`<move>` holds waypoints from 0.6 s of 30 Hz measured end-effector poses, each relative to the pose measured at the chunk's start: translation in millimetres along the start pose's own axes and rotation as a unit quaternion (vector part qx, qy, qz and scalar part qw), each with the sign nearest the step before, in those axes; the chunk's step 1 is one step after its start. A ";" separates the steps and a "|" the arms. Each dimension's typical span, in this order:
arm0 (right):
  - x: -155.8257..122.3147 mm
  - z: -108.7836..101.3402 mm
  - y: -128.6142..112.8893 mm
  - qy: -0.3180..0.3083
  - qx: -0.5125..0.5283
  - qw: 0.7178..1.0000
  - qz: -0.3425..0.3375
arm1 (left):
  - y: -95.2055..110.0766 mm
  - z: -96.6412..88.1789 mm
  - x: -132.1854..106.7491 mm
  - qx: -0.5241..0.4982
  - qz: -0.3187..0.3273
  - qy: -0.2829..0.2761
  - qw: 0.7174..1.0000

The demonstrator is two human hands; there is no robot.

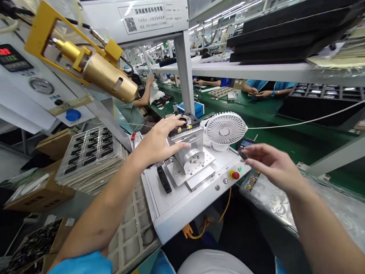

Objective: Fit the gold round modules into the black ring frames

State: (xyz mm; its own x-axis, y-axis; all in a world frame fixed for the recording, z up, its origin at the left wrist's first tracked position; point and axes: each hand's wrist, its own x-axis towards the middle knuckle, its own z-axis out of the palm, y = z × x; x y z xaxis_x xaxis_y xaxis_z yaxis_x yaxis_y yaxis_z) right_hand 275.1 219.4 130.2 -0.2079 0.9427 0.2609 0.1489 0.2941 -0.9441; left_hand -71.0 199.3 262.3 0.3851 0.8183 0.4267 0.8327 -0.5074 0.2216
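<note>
**Head view.** Shows the left hand (159, 142) spread wide over the top of the metal fixture (191, 152) on the white machine base (176, 207), fingertips touching a dark round seat at the fixture's rear edge, holding nothing. Shows the right hand (270, 164) hovering right of the base, thumb and forefinger closed narrowly on a small dark part (243, 154). Places that part clear of the fixture, just above the red stop button (235, 175) and the green button (240, 169).

**Likely hazards, judged from this layout:**
- Loss of the thinly pinched part onto the base or down beside the foil-covered tray (273, 199).
- Accidental press of either button by the right hand, close above them.
- Pinching of the left fingers, lying on the fixture in apparent line with the gold cylinder head (110, 78), on any stroke.
- Snagging of the white cable (299, 123) trailing past the desk fan (225, 129).

**Writing:**
- White label (145, 17) on the upper housing, bearing a QR code and Chinese characters too small for reliable reading.
- Red digits on the controller display (10, 57), blurred.
- No brand name legible elsewhere.
</note>
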 end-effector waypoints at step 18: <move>-64.1 29.4 105.5 -0.150 -0.353 0.915 0.129 | 9.9 12.2 -21.9 0.038 0.024 0.071 0.997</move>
State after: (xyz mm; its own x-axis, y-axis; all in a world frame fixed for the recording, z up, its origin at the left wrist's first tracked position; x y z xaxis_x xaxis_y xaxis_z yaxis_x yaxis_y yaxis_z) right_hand 275.7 185.4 7.9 -0.3177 0.9408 -0.1180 0.7947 0.1964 -0.5743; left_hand -66.3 179.6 244.4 0.3696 0.7447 0.5557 0.8442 -0.5190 0.1341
